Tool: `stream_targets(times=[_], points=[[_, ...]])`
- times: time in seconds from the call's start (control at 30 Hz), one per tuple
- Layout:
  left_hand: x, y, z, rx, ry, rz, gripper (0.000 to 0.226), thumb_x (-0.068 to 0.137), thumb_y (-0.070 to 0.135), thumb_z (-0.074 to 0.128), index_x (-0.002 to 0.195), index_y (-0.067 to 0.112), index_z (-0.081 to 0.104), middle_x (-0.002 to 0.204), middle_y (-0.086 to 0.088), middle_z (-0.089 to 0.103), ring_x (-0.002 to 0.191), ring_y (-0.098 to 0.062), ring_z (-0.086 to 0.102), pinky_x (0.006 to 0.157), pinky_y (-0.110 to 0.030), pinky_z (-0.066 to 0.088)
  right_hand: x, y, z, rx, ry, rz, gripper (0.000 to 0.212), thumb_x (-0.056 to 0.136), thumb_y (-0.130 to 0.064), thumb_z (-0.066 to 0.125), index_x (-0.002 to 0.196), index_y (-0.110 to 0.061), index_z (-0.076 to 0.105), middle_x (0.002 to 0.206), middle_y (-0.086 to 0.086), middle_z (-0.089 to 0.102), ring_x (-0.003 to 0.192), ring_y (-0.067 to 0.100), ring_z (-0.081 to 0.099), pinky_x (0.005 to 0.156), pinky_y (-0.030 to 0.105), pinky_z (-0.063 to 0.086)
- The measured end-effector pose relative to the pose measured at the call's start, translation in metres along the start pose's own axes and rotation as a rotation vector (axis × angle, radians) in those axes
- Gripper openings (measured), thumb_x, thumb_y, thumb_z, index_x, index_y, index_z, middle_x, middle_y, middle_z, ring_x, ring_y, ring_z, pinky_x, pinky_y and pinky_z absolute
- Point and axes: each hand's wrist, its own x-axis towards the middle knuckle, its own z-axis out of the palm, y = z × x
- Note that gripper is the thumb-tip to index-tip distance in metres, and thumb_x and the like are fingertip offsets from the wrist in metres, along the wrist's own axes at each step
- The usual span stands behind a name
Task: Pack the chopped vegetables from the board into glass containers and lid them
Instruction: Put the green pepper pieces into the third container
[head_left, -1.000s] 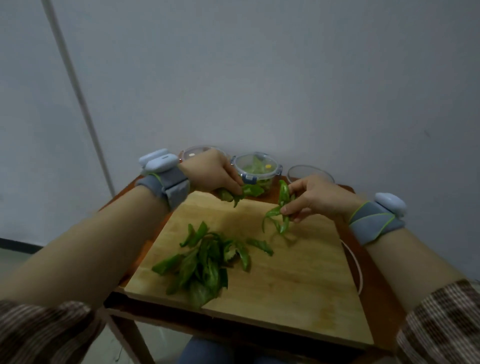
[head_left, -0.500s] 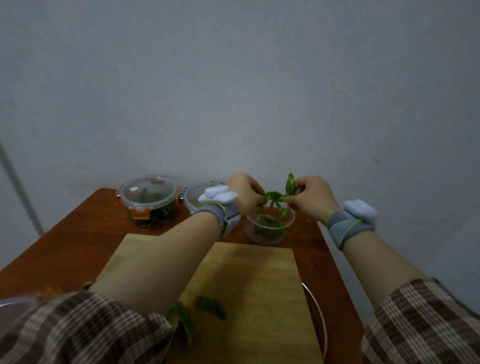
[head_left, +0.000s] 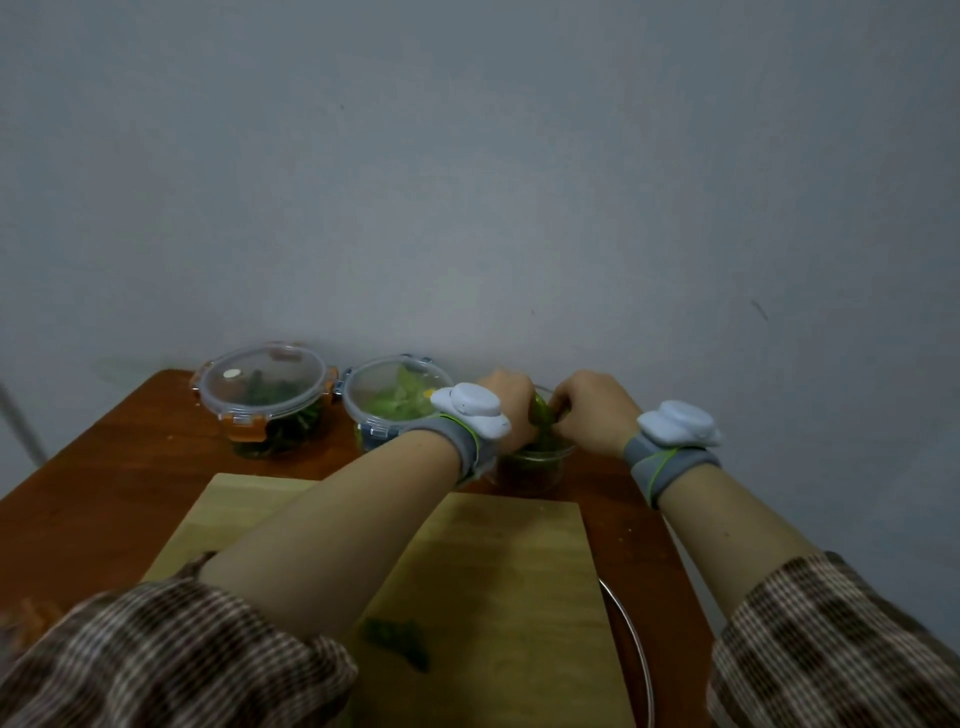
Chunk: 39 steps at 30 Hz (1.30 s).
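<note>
Both hands, left hand (head_left: 511, 410) and right hand (head_left: 592, 410), pinch green pepper strips (head_left: 543, 418) at centre frame. The open round glass container (head_left: 535, 467) sits directly beneath them.

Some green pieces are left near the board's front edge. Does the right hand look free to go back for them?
Probably yes, once it lets go: the right hand is at the open glass container, and the bare cutting board lies between it and the leftover pieces.

Both forearms outstretched, left hand (head_left: 511, 410) and right hand (head_left: 597, 410) curled, knuckles nearly meeting.
</note>
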Motion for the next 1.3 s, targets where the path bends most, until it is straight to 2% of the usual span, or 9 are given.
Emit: stream_targets(times=[0.37, 0.5, 0.6, 0.73, 0.9, 1.0, 1.07, 1.2, 1.3], points=[[-0.018, 0.0, -0.009, 0.051, -0.05, 0.037, 0.03, 0.08, 0.018, 0.059, 0.054, 0.01, 0.048, 0.057, -0.005, 0.048, 0.06, -0.026, 0.048, 0.056, -0.029, 0.041, -0.01, 0.002, -0.002, 0.269, 0.166, 0.081, 0.019, 0.08, -0.008, 0.069, 0.099, -0.007, 0.071, 0.092, 0.013, 0.072, 0.093, 0.028, 0.067, 0.085, 0.031, 0.053], [-0.034, 0.0, -0.018, 0.042, -0.021, 0.089, 0.019, 0.082, 0.018, 0.058, 0.086, 0.005, 0.071, 0.081, -0.011, 0.066, 0.076, -0.03, 0.061, 0.066, -0.032, 0.05, -0.016, -0.003, -0.001, 0.099, 0.083, 0.023, 0.019, 0.084, -0.017, 0.066, 0.099, -0.012, 0.075, 0.104, 0.009, 0.073, 0.101, 0.025, 0.065, 0.086, 0.026, 0.047], [-0.052, -0.009, -0.031, 0.017, 0.049, 0.143, 0.025, 0.084, 0.017, 0.057, 0.103, 0.014, 0.073, 0.101, -0.007, 0.072, 0.094, -0.026, 0.065, 0.082, -0.031, 0.053, -0.021, -0.01, -0.011, 0.16, 0.196, 0.012, 0.026, 0.085, -0.017, 0.064, 0.11, -0.011, 0.072, 0.114, 0.009, 0.07, 0.106, 0.026, 0.063, 0.093, 0.03, 0.045], [-0.084, -0.027, -0.054, -0.004, 0.12, 0.183, 0.024, 0.086, 0.019, 0.058, 0.104, 0.018, 0.073, 0.103, -0.003, 0.073, 0.096, -0.021, 0.066, 0.081, -0.022, 0.045, -0.033, -0.023, -0.023, 0.282, 0.222, -0.044, 0.022, 0.081, -0.013, 0.069, 0.103, -0.009, 0.073, 0.098, 0.009, 0.072, 0.084, 0.016, 0.062, 0.082, 0.024, 0.046], [-0.139, -0.063, -0.068, -0.006, -0.032, 0.15, 0.021, 0.089, 0.025, 0.06, 0.104, 0.019, 0.074, 0.1, 0.005, 0.073, 0.086, -0.009, 0.064, 0.076, -0.016, 0.045, -0.078, -0.06, -0.014, 0.475, -0.06, -0.186, 0.014, 0.077, -0.02, 0.075, 0.091, -0.019, 0.074, 0.082, -0.003, 0.071, 0.081, 0.012, 0.066, 0.076, 0.023, 0.054], [-0.167, -0.089, -0.068, 0.016, -0.134, 0.094, 0.022, 0.089, 0.03, 0.06, 0.106, 0.021, 0.072, 0.105, 0.007, 0.072, 0.086, -0.007, 0.062, 0.078, -0.017, 0.045, -0.108, -0.078, -0.007, 0.429, -0.431, -0.24, 0.03, 0.078, -0.028, 0.076, 0.105, -0.018, 0.067, 0.086, 0.0, 0.071, 0.067, 0.011, 0.065, 0.054, 0.021, 0.051], [-0.184, -0.108, -0.067, 0.052, -0.153, 0.031, 0.024, 0.089, 0.035, 0.061, 0.105, 0.021, 0.071, 0.105, 0.006, 0.071, 0.084, -0.007, 0.06, 0.077, -0.019, 0.045, -0.123, -0.09, 0.001, 0.371, -0.606, -0.225, 0.047, 0.077, -0.03, 0.076, 0.118, -0.014, 0.061, 0.101, 0.009, 0.068, 0.067, 0.014, 0.065, 0.056, 0.025, 0.053], [-0.211, -0.133, -0.068, 0.214, -0.222, -0.174, 0.043, 0.087, 0.054, 0.054, 0.111, 0.021, 0.066, 0.096, 0.005, 0.062, 0.083, -0.011, 0.057, 0.066, -0.021, 0.044, -0.14, -0.114, 0.017, 0.297, -0.656, -0.233, 0.06, 0.074, -0.045, 0.075, 0.124, -0.018, 0.054, 0.107, 0.011, 0.065, 0.072, 0.013, 0.066, 0.072, 0.033, 0.057], [-0.222, -0.142, -0.066, 0.215, -0.252, -0.264, 0.055, 0.085, 0.063, 0.048, 0.109, 0.015, 0.064, 0.082, 0.005, 0.061, 0.076, -0.012, 0.06, 0.059, -0.019, 0.046, -0.146, -0.131, 0.023, 0.32, -0.663, -0.258, 0.058, 0.076, -0.043, 0.074, 0.125, -0.02, 0.052, 0.112, 0.012, 0.061, 0.07, 0.011, 0.065, 0.068, 0.03, 0.057]])
